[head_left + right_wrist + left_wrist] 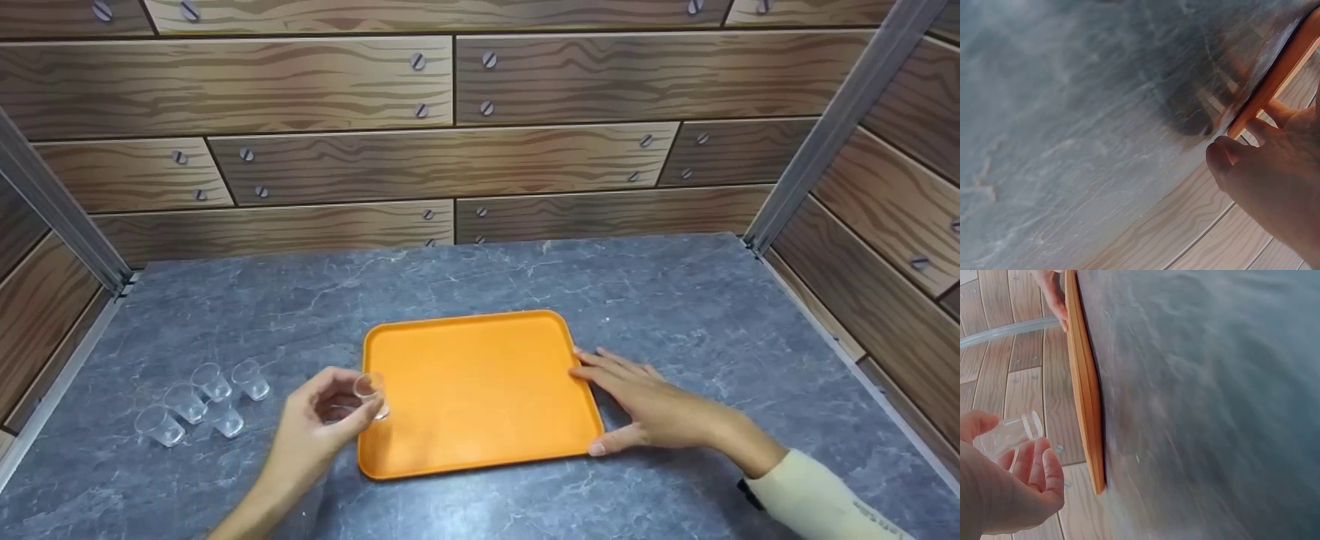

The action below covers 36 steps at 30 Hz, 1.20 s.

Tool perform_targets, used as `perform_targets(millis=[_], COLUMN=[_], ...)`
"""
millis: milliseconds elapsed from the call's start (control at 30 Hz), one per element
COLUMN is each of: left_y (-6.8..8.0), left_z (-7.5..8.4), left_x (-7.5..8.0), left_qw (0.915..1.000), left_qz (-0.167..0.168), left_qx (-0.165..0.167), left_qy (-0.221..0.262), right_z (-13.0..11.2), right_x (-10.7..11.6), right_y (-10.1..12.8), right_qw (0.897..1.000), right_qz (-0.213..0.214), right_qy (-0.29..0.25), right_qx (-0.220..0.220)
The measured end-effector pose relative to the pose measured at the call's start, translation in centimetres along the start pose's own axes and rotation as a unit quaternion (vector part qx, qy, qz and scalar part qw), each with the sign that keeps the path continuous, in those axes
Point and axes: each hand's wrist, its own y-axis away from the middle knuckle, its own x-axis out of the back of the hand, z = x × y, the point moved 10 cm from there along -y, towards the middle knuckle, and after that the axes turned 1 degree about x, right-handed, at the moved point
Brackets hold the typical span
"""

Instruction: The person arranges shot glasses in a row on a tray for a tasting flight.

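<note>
My left hand [326, 412] pinches a small clear shot glass [369, 387] upright between thumb and fingers, over the left edge of the orange tray [480, 390]. In the left wrist view the same shot glass [1008, 436] is held off the table, beside the tray's side wall [1085, 394]. At the tray's right side rests my right hand [637, 405], fingers spread straight along the rim and thumb by the near right corner. The right wrist view shows this hand [1269, 163] with its fingertips at the tray edge [1280, 73].
Several more clear shot glasses [210, 381] stand in a cluster on the grey marbled table [480, 277], left of the tray. Wood-patterned panels [442, 165] wall the back and sides, with metal posts [817, 142] at the corners.
</note>
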Motion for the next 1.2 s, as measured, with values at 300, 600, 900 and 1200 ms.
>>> perform_targets(millis=[300, 600, 900, 1200], left_y=[-1.3, -2.7, -3.4, -4.2], left_z=[0.2, 0.7, 0.3, 0.1], left_x=[-3.1, -7.2, -11.7, -15.0], left_qw=[0.9998, 0.9990, 0.9964, 0.9956], left_qz=[-0.017, -0.041, -0.083, -0.091], left_qx=[0.005, -0.004, 0.005, -0.010], left_qy=[-0.004, 0.020, 0.011, -0.019], right_z=[0.1, 0.1, 0.0, -0.1], right_x=[-0.1, 0.1, 0.2, 0.0], right_y=[0.1, 0.3, 0.2, 0.1], right_qw=[1.000, 1.000, 1.000, 1.000], right_qz=[-0.001, 0.006, 0.008, 0.009], right_qy=[-0.002, 0.004, 0.011, 0.013], right_qx=[0.002, 0.008, 0.007, 0.005])
